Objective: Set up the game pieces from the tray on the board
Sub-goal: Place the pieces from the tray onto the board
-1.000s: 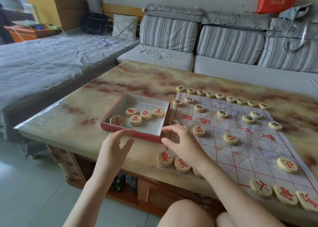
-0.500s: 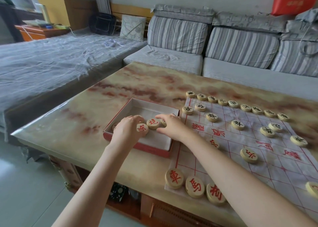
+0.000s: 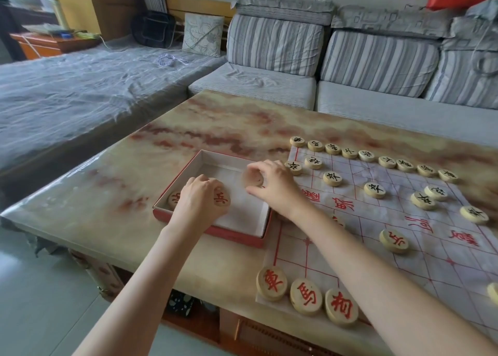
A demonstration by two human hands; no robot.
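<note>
Left hand (image 3: 200, 199) is down inside the tray (image 3: 234, 234), fingers curled over a red soldier disc (image 3: 222, 198) and gripping it at its edge. The disc's face with the red character is still readable. A second disc (image 3: 173, 199) sits in the tray's near-left corner, half hidden behind that hand, so I can't read its marking.

Right hand (image 3: 272, 185) is over the tray's far-right part, close to the board edge. Its thumb and fingers pinch a blurred disc (image 3: 254, 179), raised off the tray floor, marking not readable.

The tray is a red-walled, white-lined box on the marble-patterned surface (image 3: 215, 129), touching or just beside the left edge of the board (image 3: 431, 269). The board is a thin creased sheet with a red grid.

On the board:
- Black-marked pieces (image 3: 366, 155) fill a row along the far edge, with more spread over the rows just in front of it.
- Three red-marked pieces (image 3: 305, 296) sit side by side at the near-left corner, touching or nearly so.
- A lone red soldier (image 3: 394, 241) is mid-board, to the right of the right forearm.
- Another piece is cut off at the right frame edge.

A striped sofa (image 3: 377, 59) stands behind the surface.
</note>
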